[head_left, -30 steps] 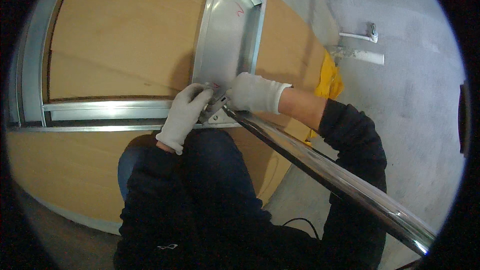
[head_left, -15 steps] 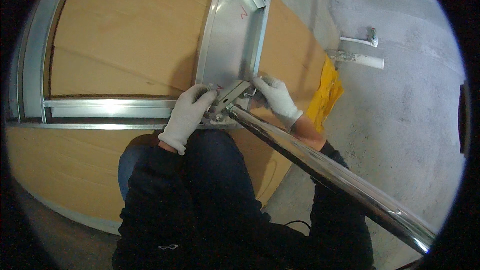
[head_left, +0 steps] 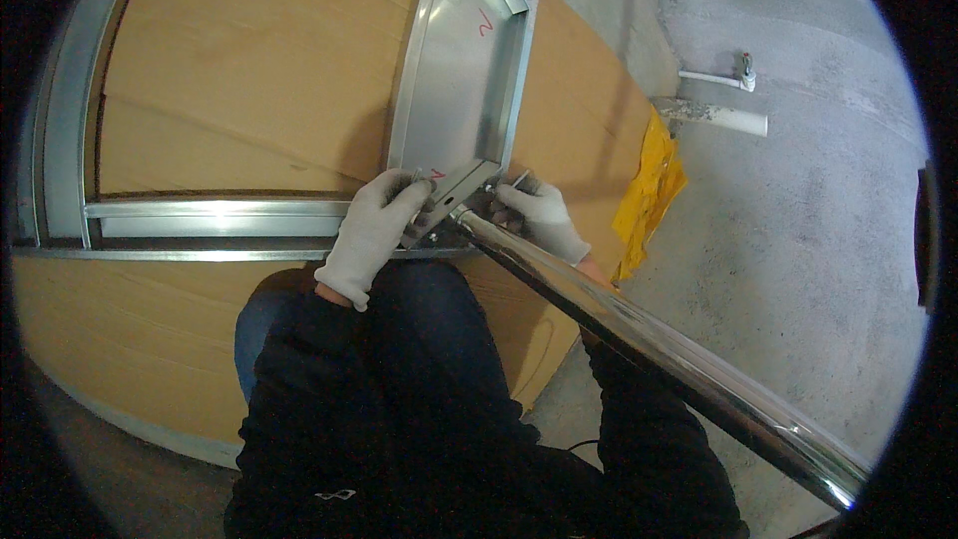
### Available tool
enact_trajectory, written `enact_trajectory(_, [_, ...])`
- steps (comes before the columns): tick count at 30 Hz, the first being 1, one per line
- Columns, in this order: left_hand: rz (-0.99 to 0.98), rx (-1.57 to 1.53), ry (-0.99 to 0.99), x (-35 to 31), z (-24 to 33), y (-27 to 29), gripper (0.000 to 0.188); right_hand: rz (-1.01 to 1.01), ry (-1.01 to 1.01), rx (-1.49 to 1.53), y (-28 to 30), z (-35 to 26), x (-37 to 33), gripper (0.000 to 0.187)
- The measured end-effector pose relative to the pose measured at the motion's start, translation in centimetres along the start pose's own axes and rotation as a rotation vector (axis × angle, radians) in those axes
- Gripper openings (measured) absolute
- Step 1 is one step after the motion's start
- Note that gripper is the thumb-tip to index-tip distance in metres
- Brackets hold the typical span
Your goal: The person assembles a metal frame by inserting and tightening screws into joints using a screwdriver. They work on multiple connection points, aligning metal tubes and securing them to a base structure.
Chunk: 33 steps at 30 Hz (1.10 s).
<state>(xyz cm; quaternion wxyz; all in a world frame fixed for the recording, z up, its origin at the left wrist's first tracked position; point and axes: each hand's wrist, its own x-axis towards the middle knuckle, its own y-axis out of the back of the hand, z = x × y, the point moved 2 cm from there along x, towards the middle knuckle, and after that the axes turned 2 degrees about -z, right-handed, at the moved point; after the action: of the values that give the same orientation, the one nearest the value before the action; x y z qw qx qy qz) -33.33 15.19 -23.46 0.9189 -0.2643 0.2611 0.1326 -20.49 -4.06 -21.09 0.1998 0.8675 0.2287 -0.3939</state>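
A worker's gloved left hand (head_left: 374,230) grips the bracket (head_left: 451,190) where steel channel (head_left: 461,70) meets polished pipe (head_left: 639,334); the right hand (head_left: 544,220) pinches a small fastener beside it, apparently still unseated.

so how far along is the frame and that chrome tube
Done: metal channels lie joined as a frame on the cardboard. In hand: left hand and right hand, both gloved, work at the bracket where the chrome tube meets the tray-shaped channel. Left: whether that joint is fastened cannot be told.
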Motion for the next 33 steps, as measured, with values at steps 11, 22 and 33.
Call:
enact_trajectory(11, [-0.006,0.015,-0.011,0.1,-0.2,0.1,0.029,0.019,0.048,-0.229,0.7,0.4,0.3,0.020])
enact_trajectory(22, [0.017,0.089,-0.055,0.3,-0.5,0.3,0.030,0.056,0.064,-0.304,-0.3,-0.3,0.1,0.020])
enact_trajectory(33, [0.012,0.023,-0.031,-0.1,0.1,0.0,0.031,0.056,-0.067,-0.228,-1.0,-1.7,-0.5,0.020])
